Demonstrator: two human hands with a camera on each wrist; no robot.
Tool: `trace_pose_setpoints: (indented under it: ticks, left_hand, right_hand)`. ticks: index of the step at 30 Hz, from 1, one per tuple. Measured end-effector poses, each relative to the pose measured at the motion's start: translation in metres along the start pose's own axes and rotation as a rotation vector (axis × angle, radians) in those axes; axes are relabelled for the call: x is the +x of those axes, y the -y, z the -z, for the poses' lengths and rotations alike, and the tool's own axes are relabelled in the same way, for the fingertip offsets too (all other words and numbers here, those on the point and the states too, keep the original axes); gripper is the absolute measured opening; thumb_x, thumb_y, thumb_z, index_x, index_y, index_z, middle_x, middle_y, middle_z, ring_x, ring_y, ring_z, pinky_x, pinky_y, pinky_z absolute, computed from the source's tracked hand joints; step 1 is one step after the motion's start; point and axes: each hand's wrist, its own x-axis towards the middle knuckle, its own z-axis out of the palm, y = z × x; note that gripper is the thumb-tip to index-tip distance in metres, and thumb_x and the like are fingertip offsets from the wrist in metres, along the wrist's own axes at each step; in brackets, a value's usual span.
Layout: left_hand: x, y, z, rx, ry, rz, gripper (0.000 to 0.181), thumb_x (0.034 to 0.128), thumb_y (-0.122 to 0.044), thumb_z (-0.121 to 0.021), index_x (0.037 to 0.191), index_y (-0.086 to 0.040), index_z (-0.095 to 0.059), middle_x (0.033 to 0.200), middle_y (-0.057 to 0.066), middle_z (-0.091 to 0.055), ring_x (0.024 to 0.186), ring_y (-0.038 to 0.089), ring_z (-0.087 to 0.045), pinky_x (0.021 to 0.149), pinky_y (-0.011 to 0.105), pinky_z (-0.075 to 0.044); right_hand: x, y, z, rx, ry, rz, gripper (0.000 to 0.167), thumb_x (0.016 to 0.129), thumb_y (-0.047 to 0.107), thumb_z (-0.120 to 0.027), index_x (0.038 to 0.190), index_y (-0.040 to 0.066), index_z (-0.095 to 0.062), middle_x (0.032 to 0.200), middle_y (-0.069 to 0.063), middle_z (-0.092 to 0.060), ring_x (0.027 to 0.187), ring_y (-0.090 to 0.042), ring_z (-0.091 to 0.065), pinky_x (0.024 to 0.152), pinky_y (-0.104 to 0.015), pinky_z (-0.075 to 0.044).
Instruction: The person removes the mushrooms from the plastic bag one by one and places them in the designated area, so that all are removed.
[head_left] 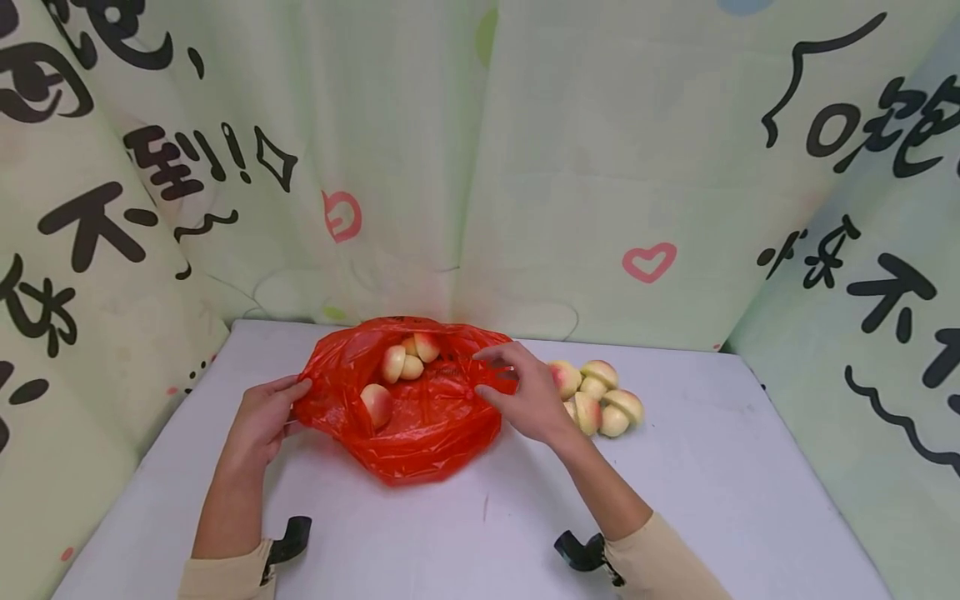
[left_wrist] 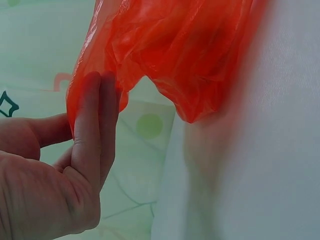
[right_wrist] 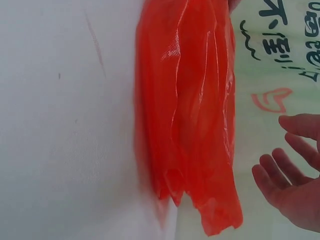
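Note:
A red plastic bag (head_left: 442, 433) stands on the table with its mouth open, creased all round. Inside it lie several cream, mushroom-shaped pieces with a reddish blush (head_left: 377, 405). At the bag's left edge, my left hand (head_left: 258, 421) pinches the plastic between thumb and fingers; the left wrist view shows the fingers (left_wrist: 90, 125) against the film. My right hand (head_left: 528, 396) is over the bag's right rim, its fingers spread and slightly bent. In the right wrist view that hand (right_wrist: 295, 185) appears apart from the plastic, holding nothing.
Several more mushroom-shaped pieces (head_left: 622, 408) sit in a cluster on the white table (head_left: 712, 483), right of the bag and partly behind my right hand. A printed curtain (head_left: 555, 208) stands behind the table and along both sides.

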Motion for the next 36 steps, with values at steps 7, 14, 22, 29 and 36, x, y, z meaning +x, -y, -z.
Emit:
trace_pose_setpoints:
  ticks: [7, 14, 22, 29, 36]
  left_hand:
    - [-0.001, 0.001, 0.0, -0.007, 0.001, 0.006, 0.063, 0.1098, -0.037, -0.051, 0.162, -0.006, -0.034, 0.16, 0.019, -0.044, 0.106, 0.013, -0.061, 0.08, 0.018, -0.058]
    - [-0.002, 0.0, 0.0, -0.003, 0.009, 0.0, 0.063, 0.1097, -0.036, -0.051, 0.162, -0.006, -0.034, 0.16, 0.02, -0.044, 0.108, 0.015, -0.06, 0.08, 0.018, -0.058]
    - [-0.002, -0.003, -0.001, -0.005, -0.004, -0.008, 0.062, 0.1096, -0.036, -0.052, 0.161, -0.005, -0.037, 0.159, 0.02, -0.046, 0.104, 0.013, -0.062, 0.08, 0.018, -0.059]
    - [-0.002, -0.001, -0.001, -0.011, 0.002, -0.005, 0.061, 0.1095, -0.035, -0.052, 0.161, -0.005, -0.037, 0.158, 0.02, -0.046, 0.104, 0.013, -0.062, 0.079, 0.019, -0.059]
    - [-0.001, -0.002, -0.001, -0.016, -0.003, -0.004, 0.061, 0.1094, -0.035, -0.053, 0.161, -0.006, -0.037, 0.158, 0.02, -0.046, 0.106, 0.014, -0.062, 0.08, 0.019, -0.059]
  right_hand:
    - [0.008, 0.006, -0.019, -0.018, 0.069, 0.03, 0.036, 0.091, 0.007, -0.079, 0.125, 0.012, -0.069, 0.125, -0.005, -0.066, 0.119, -0.032, -0.063, 0.101, -0.051, -0.057]
    - [0.012, 0.007, -0.033, 0.027, 0.125, 0.041, 0.038, 0.091, 0.005, -0.078, 0.127, 0.01, -0.067, 0.129, -0.014, -0.065, 0.121, -0.035, -0.062, 0.098, -0.056, -0.057]
    - [0.022, 0.014, -0.049, 0.022, 0.203, 0.056, 0.042, 0.092, 0.007, -0.077, 0.132, 0.009, -0.064, 0.128, -0.009, -0.064, 0.119, -0.03, -0.063, 0.096, -0.053, -0.059]
    - [0.031, 0.017, -0.065, 0.019, 0.268, 0.045, 0.048, 0.09, 0.007, -0.079, 0.134, 0.008, -0.061, 0.133, -0.012, -0.063, 0.125, -0.035, -0.059, 0.098, -0.054, -0.058]
    - [0.041, 0.021, -0.082, 0.006, 0.32, 0.028, 0.051, 0.09, 0.006, -0.079, 0.137, 0.008, -0.058, 0.136, -0.014, -0.063, 0.127, -0.035, -0.058, 0.099, -0.051, -0.058]
